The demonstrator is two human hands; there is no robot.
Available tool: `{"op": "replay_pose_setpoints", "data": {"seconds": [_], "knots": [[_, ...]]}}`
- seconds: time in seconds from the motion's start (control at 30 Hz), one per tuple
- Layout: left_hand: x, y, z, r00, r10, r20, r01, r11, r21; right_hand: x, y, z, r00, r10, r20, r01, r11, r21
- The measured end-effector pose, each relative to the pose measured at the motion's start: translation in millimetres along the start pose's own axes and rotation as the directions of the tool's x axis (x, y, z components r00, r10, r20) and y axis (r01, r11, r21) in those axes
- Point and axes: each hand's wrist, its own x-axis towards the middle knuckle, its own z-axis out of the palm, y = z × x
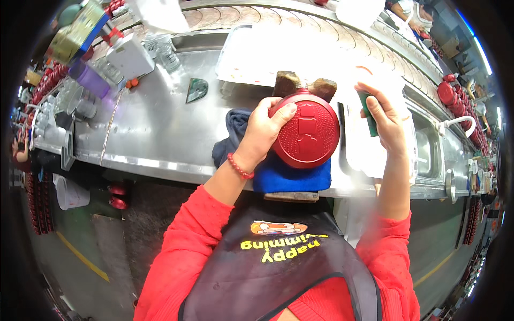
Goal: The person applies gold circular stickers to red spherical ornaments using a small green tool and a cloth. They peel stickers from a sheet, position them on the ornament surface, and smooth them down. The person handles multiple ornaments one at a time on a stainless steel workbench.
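Stainless-steel workbench [160, 117] spans the middle of the frame, and we note a plated conveyor [214, 17] curving along the upper edge. At the centre we find a red flask-shaped bottle [308, 128], round, with embossed panels and a dotted texture on the face. Its metal neck points up the frame, between 2 brown blocks [286, 83]. We observe the left hand [267, 125] gripping the bottle at its left side, thumb on the face; a red bead bracelet [239, 167] circles that wrist. Below the bottle lies a blue cloth [294, 181], over a wooden board [292, 197] at the bench edge; a navy cloth [233, 131] lies just to the left.

Right of centre, the right hand [390, 120] pinches a green pad [370, 116] between thumb and fingers, apart from the bottle. Glare washes out the white surface around it, so we cannot tell its full outline. Farther right, we record a sink [428, 142] and a white faucet [461, 124].

At upper left we list a white box [130, 56] and a purple translucent container [91, 80]. A co-worker [415, 18] is visible at upper right.
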Motion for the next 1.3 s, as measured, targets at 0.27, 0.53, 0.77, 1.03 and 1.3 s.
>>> {"op": "replay_pose_setpoints", "data": {"seconds": [0.27,0.53,0.77,1.03,1.3], "knots": [[5,5,-4,0.996,-0.054,0.076,0.039,0.981,0.191,140,102,-52,0.971,-0.233,-0.057,0.089,0.567,-0.819],[3,2,-1,1.000,0.014,0.026,-0.020,0.976,0.216,232,145,-59,0.859,0.366,-0.357,-0.508,0.692,-0.512],[5,4,-4,0.997,0.060,0.038,-0.068,0.960,0.272,193,135,-92,0.882,-0.396,-0.254,0.085,0.666,-0.741],[5,12,2,0.997,-0.052,0.064,0.043,0.989,0.139,115,171,-175,0.930,0.125,-0.346,-0.364,0.451,-0.815],[10,7,5,0.998,-0.046,0.036,0.042,0.994,0.098,78,142,-191,0.915,-0.276,-0.293,-0.099,0.552,-0.828]]}}
